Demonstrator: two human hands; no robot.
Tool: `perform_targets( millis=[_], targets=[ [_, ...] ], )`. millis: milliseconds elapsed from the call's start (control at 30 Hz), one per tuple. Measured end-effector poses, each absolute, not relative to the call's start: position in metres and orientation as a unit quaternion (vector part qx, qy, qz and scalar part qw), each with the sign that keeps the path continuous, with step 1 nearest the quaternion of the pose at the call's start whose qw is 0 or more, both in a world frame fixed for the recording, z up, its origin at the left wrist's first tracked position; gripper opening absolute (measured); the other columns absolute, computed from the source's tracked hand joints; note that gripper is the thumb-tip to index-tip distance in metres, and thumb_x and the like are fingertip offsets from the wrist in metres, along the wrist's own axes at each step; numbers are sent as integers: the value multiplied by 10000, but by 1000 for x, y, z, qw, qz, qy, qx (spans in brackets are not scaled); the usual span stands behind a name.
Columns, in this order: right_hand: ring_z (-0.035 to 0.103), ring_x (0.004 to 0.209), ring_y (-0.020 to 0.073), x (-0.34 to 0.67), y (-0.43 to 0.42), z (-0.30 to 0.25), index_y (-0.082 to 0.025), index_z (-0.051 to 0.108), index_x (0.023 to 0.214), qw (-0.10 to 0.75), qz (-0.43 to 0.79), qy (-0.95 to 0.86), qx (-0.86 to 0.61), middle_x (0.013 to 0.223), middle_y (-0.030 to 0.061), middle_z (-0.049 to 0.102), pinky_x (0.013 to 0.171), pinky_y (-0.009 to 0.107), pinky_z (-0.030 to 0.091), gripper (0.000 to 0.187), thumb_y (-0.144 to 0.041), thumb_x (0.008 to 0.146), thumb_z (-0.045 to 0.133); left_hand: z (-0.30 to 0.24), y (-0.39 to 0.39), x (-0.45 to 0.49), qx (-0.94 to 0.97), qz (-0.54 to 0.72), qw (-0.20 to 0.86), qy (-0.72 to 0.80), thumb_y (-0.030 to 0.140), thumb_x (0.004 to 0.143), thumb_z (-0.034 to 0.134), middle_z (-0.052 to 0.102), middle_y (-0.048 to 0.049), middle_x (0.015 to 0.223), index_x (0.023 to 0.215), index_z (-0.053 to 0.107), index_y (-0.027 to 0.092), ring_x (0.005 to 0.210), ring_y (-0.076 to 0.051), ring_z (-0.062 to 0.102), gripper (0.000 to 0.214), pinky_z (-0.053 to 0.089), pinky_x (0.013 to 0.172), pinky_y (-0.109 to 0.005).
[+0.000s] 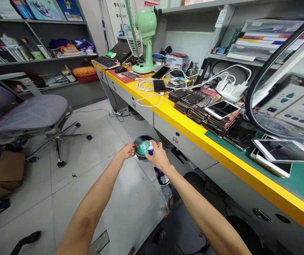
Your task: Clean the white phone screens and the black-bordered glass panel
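Observation:
My left hand point(128, 150) pinches the left edge of a round green-and-white object point(142, 148), perhaps a lid or wrapped pad; its exact kind is unclear. My right hand point(157, 156) is closed around the top of a dark blue aerosol can point(162, 176), whose lower end shows below my fist. The green object touches the can's upper end, and my fingers hide the join. Both hands are held over the tiled floor, just in front of a black round bin point(141, 141), and neither touches the workbench.
To the right runs a yellow-edged workbench point(194, 127) with a green mat, stacked phones, white chargers, cables and a mint-green fan point(146, 24). A ring magnifier lamp point(271, 85) stands at the right. A grey office chair point(32, 113) and cardboard box point(5, 170) stand left.

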State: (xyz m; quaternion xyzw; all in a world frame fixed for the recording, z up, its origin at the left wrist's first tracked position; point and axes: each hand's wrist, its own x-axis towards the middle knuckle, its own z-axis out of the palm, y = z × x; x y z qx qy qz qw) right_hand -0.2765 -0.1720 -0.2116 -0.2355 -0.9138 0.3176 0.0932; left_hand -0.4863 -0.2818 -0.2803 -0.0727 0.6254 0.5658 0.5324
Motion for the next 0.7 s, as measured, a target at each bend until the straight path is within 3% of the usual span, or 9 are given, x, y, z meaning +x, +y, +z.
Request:
perform_targets(
  millis=[267, 467, 700],
  targets=[
    [658, 1010, 280, -275, -171, -212, -269, 419, 1497, 102, 324, -909, -241, 1246, 132, 500, 885, 396, 508, 686, -314, 845, 629, -279, -281, -481, -37, 552, 505, 662, 364, 970, 648, 634, -114, 1277, 1293, 606, 170, 1058, -250, 661, 379, 585, 875, -457],
    [647, 1049, 289, -261, -166, -203, -257, 331, 1563, 135, 320, -900, -262, 1303, 144, 477, 925, 424, 509, 756, -326, 864, 610, -264, -291, -479, 54, 525, 440, 727, 376, 972, 645, 642, -114, 1255, 1278, 612, 162, 1037, -243, 666, 375, 587, 863, -445],
    [656, 1027, 278, -231, -166, -189, -268, 305, 1574, 180, 315, -892, -270, 1304, 128, 493, 917, 428, 531, 793, -307, 851, 628, -265, -291, -462, 224, 406, 359, 810, 393, 1003, 568, 676, -105, 1147, 1189, 672, 127, 931, -202, 682, 340, 585, 872, -412]
  ],
)
